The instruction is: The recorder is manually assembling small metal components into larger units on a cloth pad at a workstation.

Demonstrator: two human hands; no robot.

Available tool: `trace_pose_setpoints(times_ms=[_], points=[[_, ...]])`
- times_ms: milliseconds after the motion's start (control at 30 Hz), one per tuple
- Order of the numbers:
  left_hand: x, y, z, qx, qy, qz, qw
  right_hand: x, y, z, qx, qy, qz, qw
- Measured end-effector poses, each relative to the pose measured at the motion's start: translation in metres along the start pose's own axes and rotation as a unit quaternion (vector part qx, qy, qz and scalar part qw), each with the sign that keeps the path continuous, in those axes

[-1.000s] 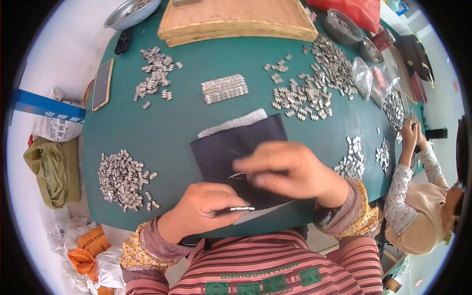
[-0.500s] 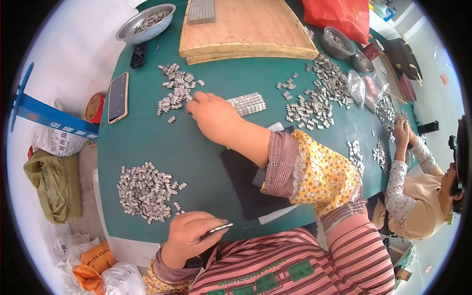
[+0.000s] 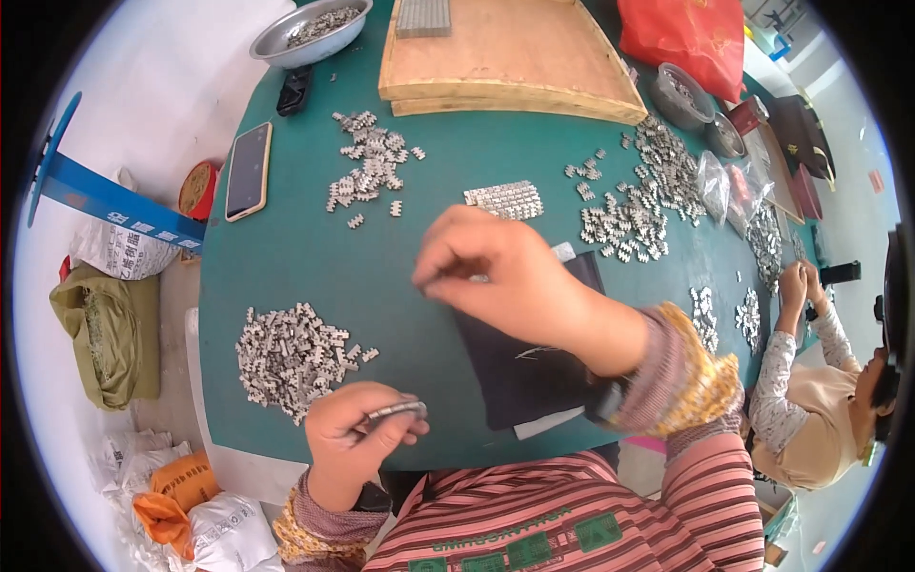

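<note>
My left hand, near the front edge of the table, is closed on a short grey metal strip held between thumb and fingers. Over the middle of the table my right hand is raised, its thumb and fingers pinched together; whatever they hold, if anything, is hidden. Beyond it lies a neat block of rowed metal pieces. Small toothed metal pieces form a heap just beyond my left hand and a looser scatter farther off. Beneath my right forearm is a dark cloth.
A shallow wooden tray stands at the back, with a metal bowl and phone to its left. More metal pieces lie on the right, near a plastic tub. A co-worker handles pieces at the far right.
My right hand has come back from the far scatter of metal pieces toward me and to the right. My left hand has turned slightly, still gripping the strip. The view has shifted a little.
</note>
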State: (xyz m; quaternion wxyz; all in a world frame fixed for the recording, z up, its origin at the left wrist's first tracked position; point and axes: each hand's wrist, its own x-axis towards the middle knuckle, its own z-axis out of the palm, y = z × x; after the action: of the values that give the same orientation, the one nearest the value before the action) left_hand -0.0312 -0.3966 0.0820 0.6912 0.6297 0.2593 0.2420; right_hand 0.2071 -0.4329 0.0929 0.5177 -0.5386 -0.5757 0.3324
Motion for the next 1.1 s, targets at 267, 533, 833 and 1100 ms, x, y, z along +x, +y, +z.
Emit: trace_pose_setpoints(times_ms=[267,533,833,1100], points=[[0.024,0.006,0.05,-0.014,0.028,0.01,0.999,-0.092,-0.066,-0.035,0.335,-0.038,-0.013,0.941],[0.047,0.002,0.102,-0.084,-0.032,0.011,0.996,-0.121,-0.065,-0.043,0.372,0.141,-0.404,0.824],[0.065,-0.001,0.133,-0.059,-0.067,-0.003,0.996,-0.153,-0.022,-0.077,0.019,0.135,-0.177,0.975],[0.072,-0.022,0.127,-0.173,-0.132,-0.082,0.973,-0.141,0.018,-0.07,-0.101,0.129,-0.238,0.957]])
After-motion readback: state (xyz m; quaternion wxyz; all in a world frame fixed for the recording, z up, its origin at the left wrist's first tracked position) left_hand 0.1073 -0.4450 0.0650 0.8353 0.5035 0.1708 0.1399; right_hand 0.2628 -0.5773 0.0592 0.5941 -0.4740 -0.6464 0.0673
